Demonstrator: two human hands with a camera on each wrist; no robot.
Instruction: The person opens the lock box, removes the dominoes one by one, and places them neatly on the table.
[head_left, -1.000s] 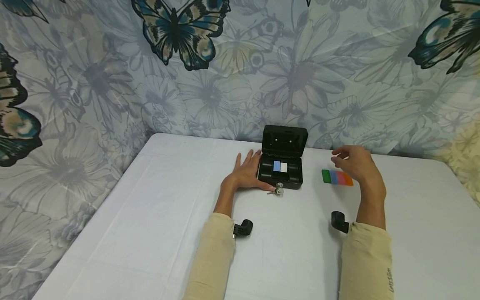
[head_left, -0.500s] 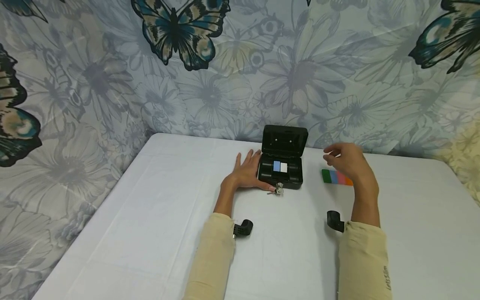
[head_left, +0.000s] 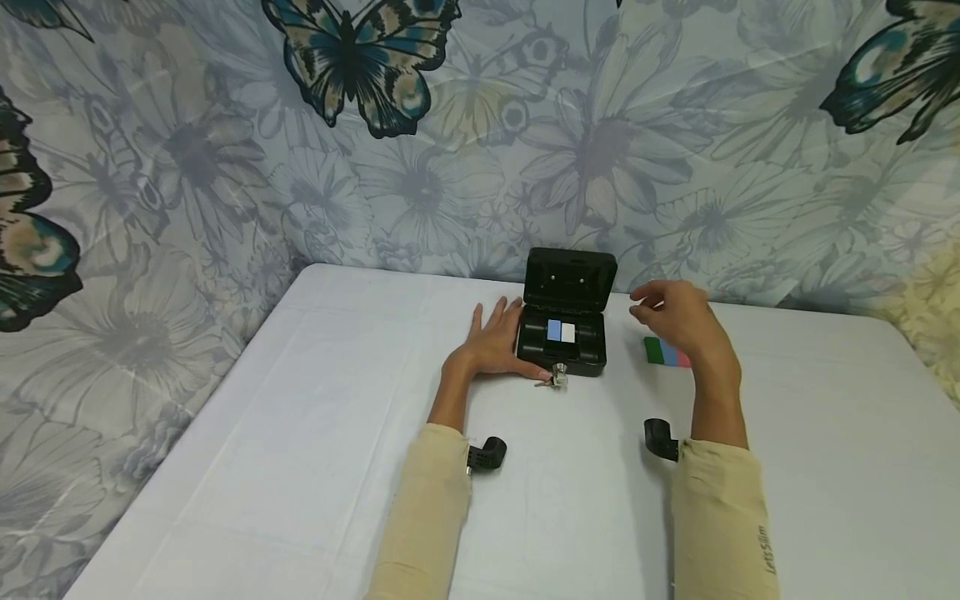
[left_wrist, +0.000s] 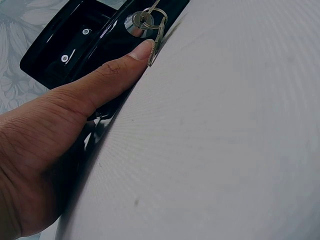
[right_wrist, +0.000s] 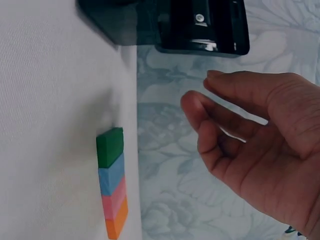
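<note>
A black cash box (head_left: 581,365) stands with its lid (head_left: 570,280) raised. Inside lie a light blue block (head_left: 553,331) and a white block (head_left: 568,333). Keys (left_wrist: 156,30) hang from the lock on its front. My left hand (head_left: 491,346) lies spread along the box's left side, its thumb stretched across the front and touching beside the keys. My right hand (head_left: 682,317) is raised right of the box, fingers loosely bent, nothing visible between them. Below it a row of blocks lies on the table: green (right_wrist: 110,147), blue (right_wrist: 111,174), pink (right_wrist: 114,198) and orange (right_wrist: 117,220).
The table (head_left: 300,417) has a white cloth over it. Close behind the box hangs a floral curtain with butterflies (head_left: 480,183). Black wrist cameras (head_left: 487,454) jut from both sleeves.
My right hand has moved left toward the box, over the row of blocks, and in the head view it now covers the orange one. The left hand has stayed in place.
</note>
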